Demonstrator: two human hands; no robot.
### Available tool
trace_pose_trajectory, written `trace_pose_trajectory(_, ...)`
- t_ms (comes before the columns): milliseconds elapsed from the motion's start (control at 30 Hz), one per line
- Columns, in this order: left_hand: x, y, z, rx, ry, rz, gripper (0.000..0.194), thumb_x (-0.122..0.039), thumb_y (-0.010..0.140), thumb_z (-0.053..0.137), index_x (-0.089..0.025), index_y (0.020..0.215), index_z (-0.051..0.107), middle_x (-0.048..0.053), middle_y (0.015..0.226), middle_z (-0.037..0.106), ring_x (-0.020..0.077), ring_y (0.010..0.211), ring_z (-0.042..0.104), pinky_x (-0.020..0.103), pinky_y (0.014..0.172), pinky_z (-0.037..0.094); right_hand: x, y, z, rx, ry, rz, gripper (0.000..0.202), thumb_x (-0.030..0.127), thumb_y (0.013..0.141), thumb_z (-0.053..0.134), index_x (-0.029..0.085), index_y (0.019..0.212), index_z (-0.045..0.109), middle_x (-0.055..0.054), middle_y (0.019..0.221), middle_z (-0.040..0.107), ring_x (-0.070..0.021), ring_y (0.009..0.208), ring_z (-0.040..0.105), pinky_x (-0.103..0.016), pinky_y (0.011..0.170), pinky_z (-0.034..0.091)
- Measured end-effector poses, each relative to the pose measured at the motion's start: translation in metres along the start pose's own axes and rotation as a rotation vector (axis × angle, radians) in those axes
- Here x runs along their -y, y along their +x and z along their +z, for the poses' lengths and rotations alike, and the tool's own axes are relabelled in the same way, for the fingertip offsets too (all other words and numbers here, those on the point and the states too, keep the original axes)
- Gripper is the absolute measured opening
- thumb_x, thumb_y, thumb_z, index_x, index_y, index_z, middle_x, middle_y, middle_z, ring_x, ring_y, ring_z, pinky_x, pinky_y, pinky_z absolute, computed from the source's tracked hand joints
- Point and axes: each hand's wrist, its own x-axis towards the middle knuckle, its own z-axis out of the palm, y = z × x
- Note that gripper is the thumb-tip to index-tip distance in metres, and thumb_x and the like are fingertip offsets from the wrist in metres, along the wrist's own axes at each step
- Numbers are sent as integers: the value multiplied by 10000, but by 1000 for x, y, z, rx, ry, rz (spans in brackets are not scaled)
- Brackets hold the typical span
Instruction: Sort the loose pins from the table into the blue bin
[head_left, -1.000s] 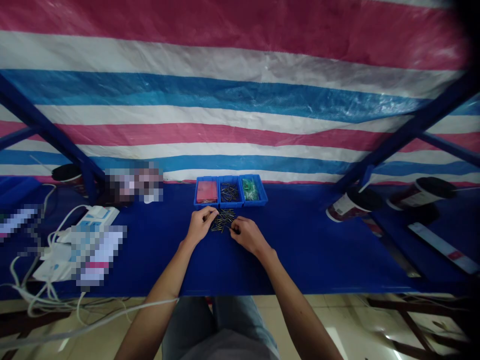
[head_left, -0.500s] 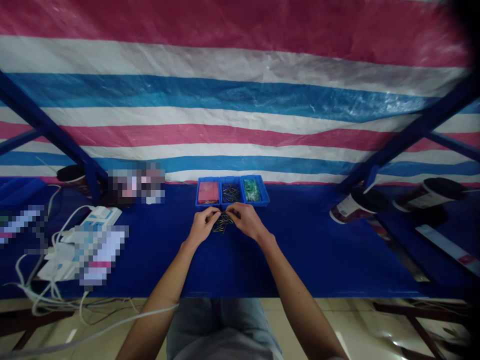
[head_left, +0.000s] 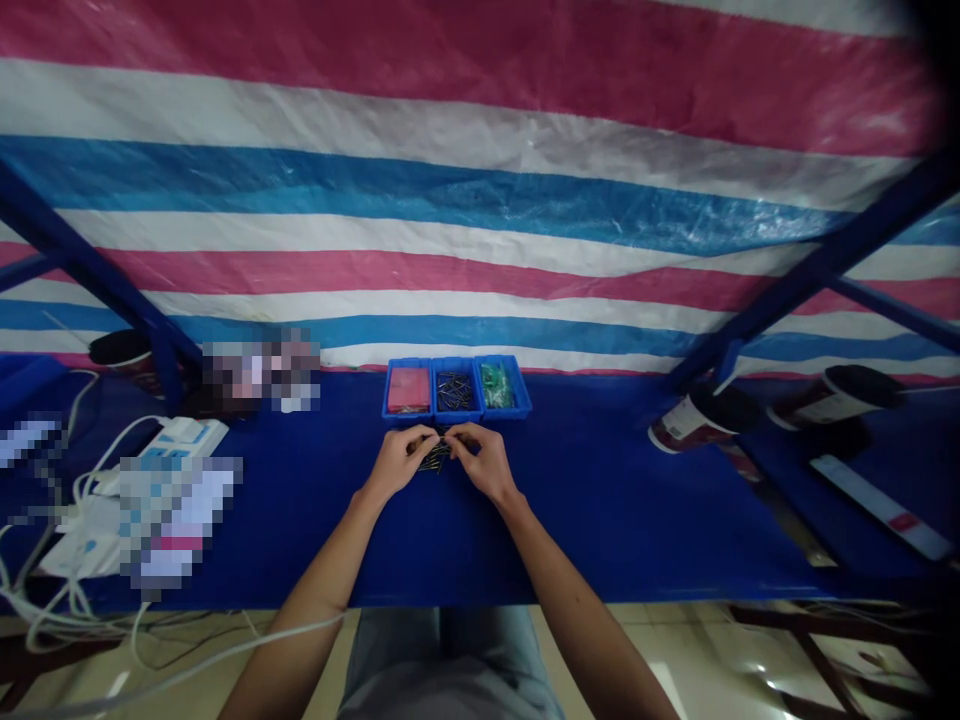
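Note:
My left hand (head_left: 401, 462) and my right hand (head_left: 486, 462) meet at the fingertips over a small pile of dark and brass-coloured screws (head_left: 433, 462) on the blue tabletop (head_left: 600, 500). Thumb and forefinger are pinched together on each hand. Anything between the fingertips is too small to make out. Just beyond the hands stand three joined blue bins (head_left: 407, 417). Flat pink packets (head_left: 409, 388) fill the left one. Dark screws (head_left: 454, 390) lie in the middle one, and green and clear plastic pieces (head_left: 496, 388) in the right one.
A white power strip (head_left: 169, 450) with tangled white cables (head_left: 82, 600) lies to the left. Lidded paper cups (head_left: 682, 420) stand at the right, near a pale flat strip (head_left: 877, 505). Blue frame bars (head_left: 780, 270) slant up before a striped sheet (head_left: 480, 180).
My hands have drawn closer, their fingertips now meeting over the screws; before, a gap lay between them. The whole view has shifted slightly.

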Motion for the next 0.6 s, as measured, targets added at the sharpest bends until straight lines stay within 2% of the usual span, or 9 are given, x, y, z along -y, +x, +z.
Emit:
trace_pose_trajectory(133,0,0,0,0,-6,3,327,-408,940,548,-145,870,729,-49,522,457,90,492,381,212,531,301,-2,0,0,8,-40,4,189,340,923,607,179,936,706,-12,681,670,-145,582,619,-247,592,488)
trace_pose_trajectory(233,-2,-1,0,1,-8,8,335,-414,941,541,-143,871,726,-48,516,447,94,491,374,214,529,298,-2,0,1,-7,-120,-53,183,321,919,616,189,990,721,-34,796,704,-141,615,611,-250,605,488)
trace_pose_trajectory(367,-1,0,1,4,-9,17,333,-415,941,537,-144,883,722,-50,517,434,97,493,369,215,531,293,-2,0,2,30,-141,-136,175,270,934,604,203,1035,731,-62,978,718,-163,778,661,-259,699,520)
trace_pose_trajectory(467,0,0,2,4,0,20,328,-416,938,545,-144,894,723,-57,517,422,92,490,361,212,531,290,-5,0,2,30,-137,-156,186,235,958,564,209,1024,737,-64,1008,718,-178,864,680,-267,763,533)
trace_pose_trajectory(600,1,2,2,10,36,18,311,-402,934,557,-143,916,728,-62,523,428,85,495,370,208,542,298,-9,1,3,-8,-149,-175,169,229,950,584,214,1004,743,-57,978,723,-178,839,688,-269,773,540)
